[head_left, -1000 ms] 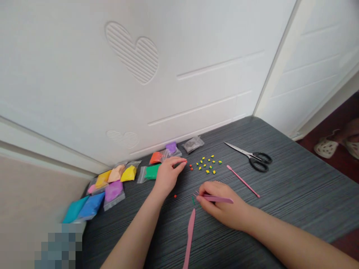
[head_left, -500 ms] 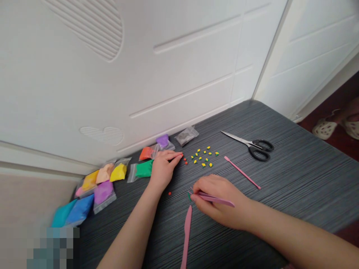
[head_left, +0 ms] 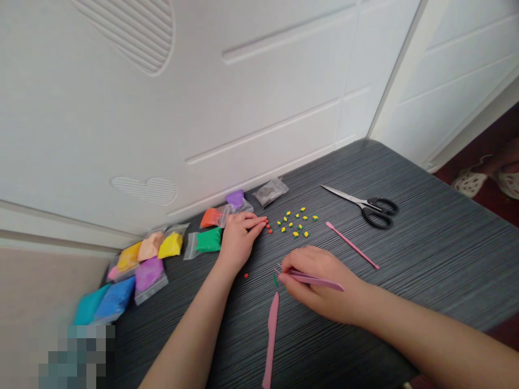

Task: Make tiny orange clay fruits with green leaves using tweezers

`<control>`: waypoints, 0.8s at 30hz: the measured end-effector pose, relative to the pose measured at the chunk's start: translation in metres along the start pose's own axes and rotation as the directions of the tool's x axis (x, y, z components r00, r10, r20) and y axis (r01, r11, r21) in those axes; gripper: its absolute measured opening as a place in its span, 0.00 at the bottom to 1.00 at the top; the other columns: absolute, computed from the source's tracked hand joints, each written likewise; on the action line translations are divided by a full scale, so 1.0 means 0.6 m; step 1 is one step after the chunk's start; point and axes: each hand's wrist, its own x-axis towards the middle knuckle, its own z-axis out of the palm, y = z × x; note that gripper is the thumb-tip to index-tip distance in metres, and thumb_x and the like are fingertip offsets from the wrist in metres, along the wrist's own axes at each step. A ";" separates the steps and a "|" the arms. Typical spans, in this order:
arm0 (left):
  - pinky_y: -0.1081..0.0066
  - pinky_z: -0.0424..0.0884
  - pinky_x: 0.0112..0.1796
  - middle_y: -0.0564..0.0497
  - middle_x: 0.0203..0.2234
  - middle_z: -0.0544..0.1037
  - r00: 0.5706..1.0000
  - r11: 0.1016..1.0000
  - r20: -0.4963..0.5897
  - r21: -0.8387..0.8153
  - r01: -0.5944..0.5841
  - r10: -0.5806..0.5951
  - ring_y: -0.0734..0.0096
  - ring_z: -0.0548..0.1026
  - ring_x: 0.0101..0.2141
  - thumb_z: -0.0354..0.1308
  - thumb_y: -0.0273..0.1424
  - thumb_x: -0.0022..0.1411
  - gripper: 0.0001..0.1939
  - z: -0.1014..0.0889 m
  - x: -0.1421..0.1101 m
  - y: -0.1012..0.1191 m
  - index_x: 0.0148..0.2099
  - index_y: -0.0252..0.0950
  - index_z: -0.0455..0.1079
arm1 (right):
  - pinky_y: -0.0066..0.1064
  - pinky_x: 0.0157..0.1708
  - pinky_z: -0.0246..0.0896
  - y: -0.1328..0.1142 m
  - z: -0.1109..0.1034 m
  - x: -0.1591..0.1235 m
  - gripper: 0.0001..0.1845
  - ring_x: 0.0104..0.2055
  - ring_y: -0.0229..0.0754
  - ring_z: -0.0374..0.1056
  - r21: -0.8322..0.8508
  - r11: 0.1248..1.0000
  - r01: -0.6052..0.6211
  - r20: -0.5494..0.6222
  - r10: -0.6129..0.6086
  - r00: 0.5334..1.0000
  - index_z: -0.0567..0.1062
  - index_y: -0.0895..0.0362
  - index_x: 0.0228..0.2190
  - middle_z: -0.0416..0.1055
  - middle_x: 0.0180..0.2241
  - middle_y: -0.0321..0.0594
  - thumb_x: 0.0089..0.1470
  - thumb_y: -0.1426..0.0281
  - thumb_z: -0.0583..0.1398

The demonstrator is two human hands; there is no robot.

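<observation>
My left hand (head_left: 239, 240) rests near the middle of the table, thumb and forefinger pinched at a small orange-red clay bit (head_left: 266, 221). Two similar bits (head_left: 269, 229) lie just below those fingertips, and a lone red bit (head_left: 246, 275) sits nearer to me. In my right hand (head_left: 318, 275) is a pink modelling tool (head_left: 318, 281), its thin pronged-looking tip (head_left: 277, 269) low over the table. A narrow green clay strip (head_left: 275, 280) lies beside that tip. Several small yellow-and-green clay pieces (head_left: 298, 215) are scattered beyond my hands.
Black-handled scissors (head_left: 363, 204) and a pink stick tool (head_left: 352, 245) lie to the right. A pink plastic knife (head_left: 271, 340) lies in front. Bags of coloured clay, including a green one (head_left: 208, 240), line the white panel (head_left: 259, 108). A person's shoes (head_left: 468, 182) show at far right.
The view has shifted slightly. The orange-red bit at my left fingertips shows more plainly beside the other two. My right hand has drawn slightly away from the green strip, still holding the tool.
</observation>
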 end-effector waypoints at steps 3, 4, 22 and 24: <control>0.65 0.59 0.43 0.51 0.36 0.74 1.000 1.000 -0.007 -0.005 0.001 -0.001 0.68 0.67 0.40 0.50 0.35 0.58 0.13 -0.001 -0.001 0.000 0.40 0.39 0.73 | 0.29 0.38 0.53 0.001 0.000 0.000 0.08 0.34 0.35 0.62 -0.001 1.000 0.000 0.002 0.000 1.000 0.66 0.56 0.31 0.67 0.30 0.34 0.55 0.66 0.50; 0.65 0.59 0.43 0.51 0.36 0.74 1.000 1.000 -0.010 -0.006 0.005 -0.005 0.68 0.68 0.39 0.50 0.35 0.58 0.13 -0.002 -0.002 0.000 0.40 0.38 0.73 | 0.29 0.38 0.53 0.001 0.000 0.000 0.08 0.34 0.35 0.62 -0.002 1.000 0.000 0.001 0.000 1.000 0.66 0.56 0.31 0.67 0.29 0.34 0.55 0.66 0.50; 0.65 0.61 0.43 0.50 0.35 0.75 0.994 0.999 -0.099 0.002 0.050 -0.050 0.67 0.68 0.40 0.50 0.36 0.57 0.13 -0.010 -0.006 0.009 0.38 0.38 0.73 | 0.29 0.38 0.53 0.007 -0.005 0.003 0.06 0.35 0.36 0.61 -0.066 0.998 -0.022 0.014 0.023 1.000 0.66 0.55 0.32 0.67 0.31 0.34 0.55 0.68 0.51; 0.66 0.61 0.44 0.50 0.37 0.74 0.994 0.997 -0.083 -0.031 0.063 -0.066 0.67 0.68 0.41 0.50 0.36 0.57 0.13 -0.025 -0.017 0.014 0.40 0.38 0.72 | 0.28 0.37 0.54 0.011 -0.007 0.004 0.06 0.35 0.35 0.61 -0.080 0.997 -0.023 0.046 0.027 0.999 0.66 0.55 0.32 0.66 0.32 0.34 0.55 0.68 0.51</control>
